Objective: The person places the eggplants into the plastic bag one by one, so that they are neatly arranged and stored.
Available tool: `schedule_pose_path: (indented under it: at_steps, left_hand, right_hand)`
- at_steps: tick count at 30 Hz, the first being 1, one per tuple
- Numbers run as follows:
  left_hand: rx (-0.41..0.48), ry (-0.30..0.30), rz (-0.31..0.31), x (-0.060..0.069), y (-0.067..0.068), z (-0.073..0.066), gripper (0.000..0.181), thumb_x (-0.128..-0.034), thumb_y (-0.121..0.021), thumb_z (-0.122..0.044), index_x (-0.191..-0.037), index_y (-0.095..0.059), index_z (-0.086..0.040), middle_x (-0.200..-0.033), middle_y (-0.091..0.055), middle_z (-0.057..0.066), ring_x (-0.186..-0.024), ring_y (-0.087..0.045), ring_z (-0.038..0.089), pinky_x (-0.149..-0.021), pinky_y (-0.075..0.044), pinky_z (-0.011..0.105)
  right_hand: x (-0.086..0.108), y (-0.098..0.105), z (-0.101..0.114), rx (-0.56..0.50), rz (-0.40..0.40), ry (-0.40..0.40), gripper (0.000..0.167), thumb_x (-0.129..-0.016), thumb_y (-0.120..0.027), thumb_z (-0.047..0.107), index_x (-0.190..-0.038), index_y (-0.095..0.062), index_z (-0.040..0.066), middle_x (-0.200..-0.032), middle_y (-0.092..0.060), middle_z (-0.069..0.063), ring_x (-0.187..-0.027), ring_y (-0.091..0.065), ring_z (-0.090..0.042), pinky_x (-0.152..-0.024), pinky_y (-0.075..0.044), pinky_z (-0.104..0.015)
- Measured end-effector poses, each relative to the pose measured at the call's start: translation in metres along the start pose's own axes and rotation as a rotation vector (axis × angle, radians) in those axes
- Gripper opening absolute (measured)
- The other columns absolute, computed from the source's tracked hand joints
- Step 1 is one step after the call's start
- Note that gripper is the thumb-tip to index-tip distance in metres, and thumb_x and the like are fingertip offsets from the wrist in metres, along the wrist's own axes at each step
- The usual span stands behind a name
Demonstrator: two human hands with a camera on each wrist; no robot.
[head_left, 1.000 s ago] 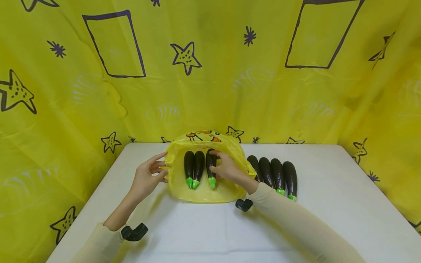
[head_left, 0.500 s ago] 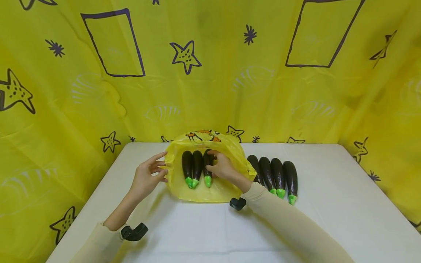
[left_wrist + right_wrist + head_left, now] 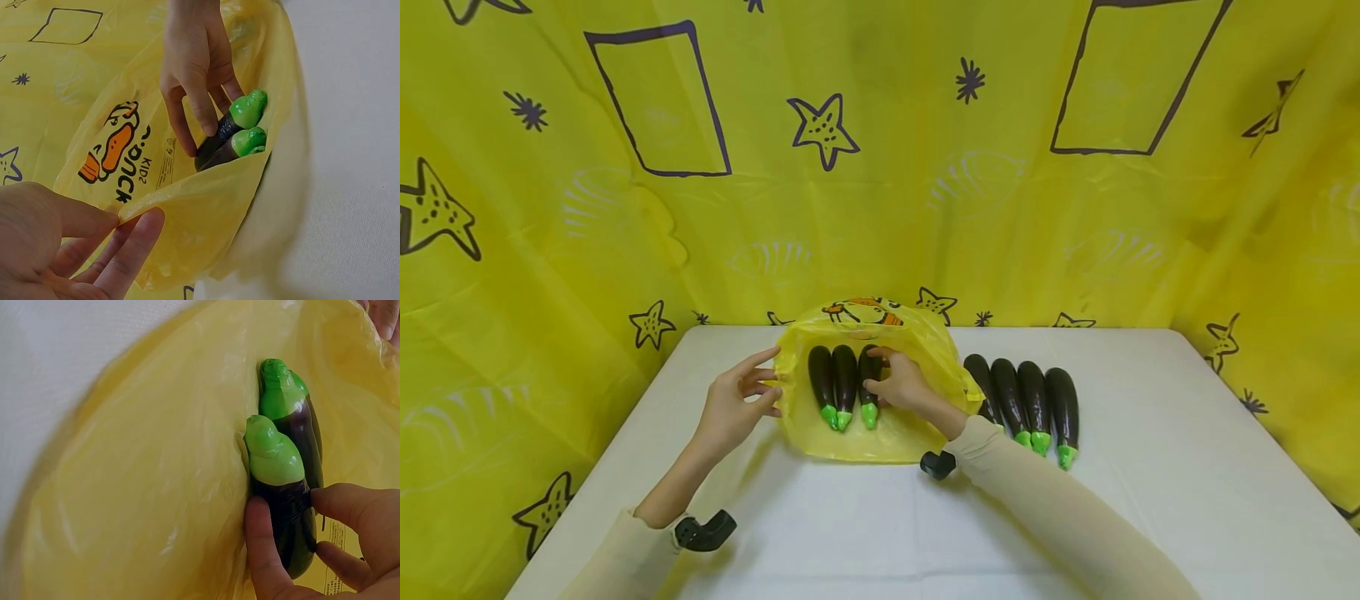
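The right hand (image 3: 904,383), gripping an eggplant (image 3: 868,372), shifted it slightly leftward within the yellow bag (image 3: 865,450), probably freeing space; the left hand (image 3: 736,407) pinched the bag.

Yellow, perhaps plastic curtain (image 3: 880,208); white table (image 3: 1187,467)

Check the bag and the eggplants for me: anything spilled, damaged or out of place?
Nothing looks spilled or damaged. Three eggplants are in the yellow bag, and four more eggplants lie side by side on the table; only the rightmost one sits slightly apart.
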State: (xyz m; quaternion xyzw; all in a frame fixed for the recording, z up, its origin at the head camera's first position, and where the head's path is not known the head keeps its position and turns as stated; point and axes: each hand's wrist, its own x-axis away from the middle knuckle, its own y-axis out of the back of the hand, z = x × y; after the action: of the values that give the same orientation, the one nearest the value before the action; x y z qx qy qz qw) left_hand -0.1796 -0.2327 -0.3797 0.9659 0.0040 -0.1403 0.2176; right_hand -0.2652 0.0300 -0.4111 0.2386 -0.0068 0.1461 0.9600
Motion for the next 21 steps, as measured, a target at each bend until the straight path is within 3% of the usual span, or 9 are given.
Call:
schedule_pose_path:
  at_steps: [21]
  left_hand:
    - [0.016, -0.035, -0.001, 0.0001, 0.0019, -0.0007, 0.064, -0.0892, -0.069, 0.015, -0.148, -0.054, -0.004, -0.112, -0.07, 0.026, -0.091, -0.072, 0.031, -0.068, -0.065, 0.049]
  right_hand:
    - [0.0018, 0.0042, -0.0038, -0.007, 0.021, 0.039, 0.058, -0.097, -0.073, 0.013, -0.15, -0.05, 0.013, -0.151, -0.044, -0.027, -0.064, -0.069, -0.022, -0.063, -0.062, -0.029]
